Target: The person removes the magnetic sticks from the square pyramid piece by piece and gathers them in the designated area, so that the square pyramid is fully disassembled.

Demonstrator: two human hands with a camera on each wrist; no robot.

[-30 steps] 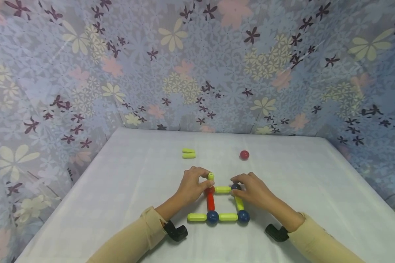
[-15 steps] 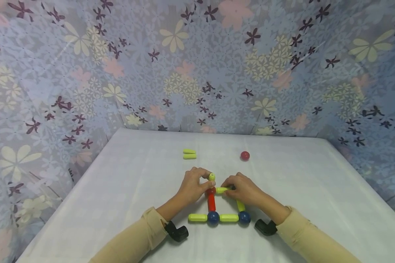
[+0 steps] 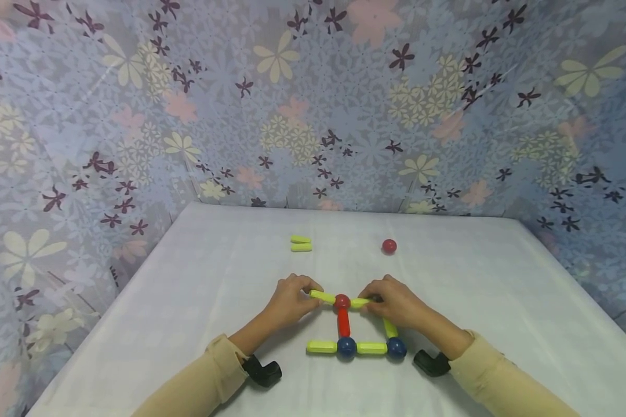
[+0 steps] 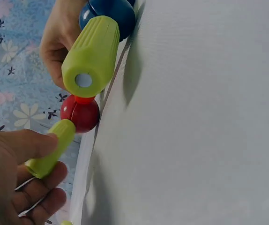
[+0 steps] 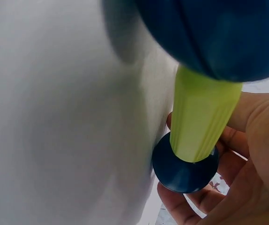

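Magnetic rods and balls form a square lying on the table. My left hand (image 3: 288, 301) pinches a yellow-green rod (image 4: 55, 146) between thumb and fingers; its inner end touches the red ball (image 3: 342, 302) at the far left corner. My right hand (image 3: 398, 302) grips the far yellow-green rod (image 3: 359, 303) beside the blue ball (image 5: 183, 174), which its palm partly hides in the head view. A red rod (image 3: 344, 323) joins the red ball to the near blue ball (image 3: 346, 347). Another yellow-green rod (image 3: 372, 348) links that ball to the near-right blue ball (image 3: 396, 348).
Two loose yellow-green rods (image 3: 301, 247) lie farther back on the white-covered table (image 3: 229, 255). A loose red ball (image 3: 389, 247) sits back right. One rod (image 3: 321, 347) sticks out left from the near blue ball. Flowered cloth (image 3: 302, 116) hangs behind the table.
The left hand has swung its rod from pointing away to pointing left of the red ball. My right hand has shifted left from the far blue ball onto the rod. The square has slid slightly right.
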